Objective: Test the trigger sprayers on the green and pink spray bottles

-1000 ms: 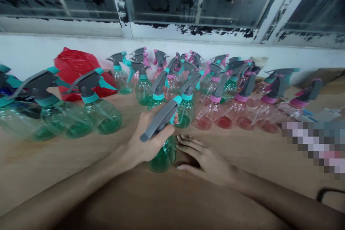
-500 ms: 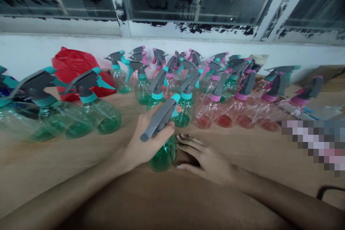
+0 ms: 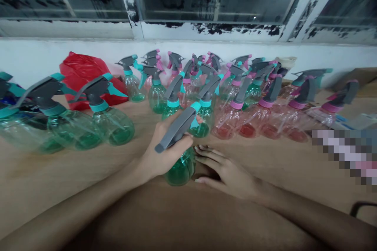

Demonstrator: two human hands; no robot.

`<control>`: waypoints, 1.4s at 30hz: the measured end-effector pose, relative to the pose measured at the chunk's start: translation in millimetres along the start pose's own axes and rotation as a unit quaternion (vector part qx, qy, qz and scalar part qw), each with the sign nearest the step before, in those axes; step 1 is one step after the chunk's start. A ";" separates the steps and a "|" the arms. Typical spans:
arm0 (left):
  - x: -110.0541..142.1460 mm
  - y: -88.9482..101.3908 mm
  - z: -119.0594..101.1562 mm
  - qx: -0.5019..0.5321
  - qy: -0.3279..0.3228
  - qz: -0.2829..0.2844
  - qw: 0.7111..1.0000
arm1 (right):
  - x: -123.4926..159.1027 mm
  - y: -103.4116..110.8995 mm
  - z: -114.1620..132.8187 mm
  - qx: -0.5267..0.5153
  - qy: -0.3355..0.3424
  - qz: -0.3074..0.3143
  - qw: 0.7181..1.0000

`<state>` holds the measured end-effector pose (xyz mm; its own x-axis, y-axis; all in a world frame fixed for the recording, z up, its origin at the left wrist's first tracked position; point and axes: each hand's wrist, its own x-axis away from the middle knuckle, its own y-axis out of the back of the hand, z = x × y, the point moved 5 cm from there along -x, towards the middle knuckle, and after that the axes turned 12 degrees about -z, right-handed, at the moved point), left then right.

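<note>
My left hand (image 3: 165, 153) is wrapped round the neck of a green spray bottle (image 3: 180, 170) with a grey and teal trigger head. The bottle stands upright on the table close in front of me, its collar hidden by my fingers. To its right, my right hand (image 3: 226, 170) rests low at the table with its fingers stretched out. Those fingertips come close to the bottle's side; whether they touch it I cannot tell. Just behind stand another green spray bottle (image 3: 205, 119) and a pink spray bottle (image 3: 225, 123) with a pink collar.
Several more green spray bottles (image 3: 120, 127) stand at left, and pink ones (image 3: 271, 121) line the right. A red plastic bag (image 3: 85, 68) sits behind the left bottles. A cardboard box (image 3: 357, 80) is at the far right, below the windows. The wooden table (image 3: 97, 168) spans the foreground.
The whole view has shifted slightly, so things appear a little further right. My left hand keeps its grip on the green spray bottle, and my right hand stays beside it.
</note>
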<state>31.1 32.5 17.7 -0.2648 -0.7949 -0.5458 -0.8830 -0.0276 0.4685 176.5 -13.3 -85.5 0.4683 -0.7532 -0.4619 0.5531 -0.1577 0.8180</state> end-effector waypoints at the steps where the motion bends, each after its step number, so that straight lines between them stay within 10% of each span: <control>1: -0.2 -0.2 0.5 0.014 0.005 0.002 1.000 | 0.2 -0.3 -0.1 0.001 0.000 0.001 1.000; 42: -3.5 -1.2 -4.2 0.029 -0.001 0.055 0.998 | -0.8 1.6 0.5 -0.026 -0.010 -0.007 1.000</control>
<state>34.7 32.8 21.9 -0.3619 -0.7897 -0.4954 -0.8700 0.0952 0.4838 176.6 -13.2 -83.6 0.4466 -0.7645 -0.4647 0.5943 -0.1348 0.7929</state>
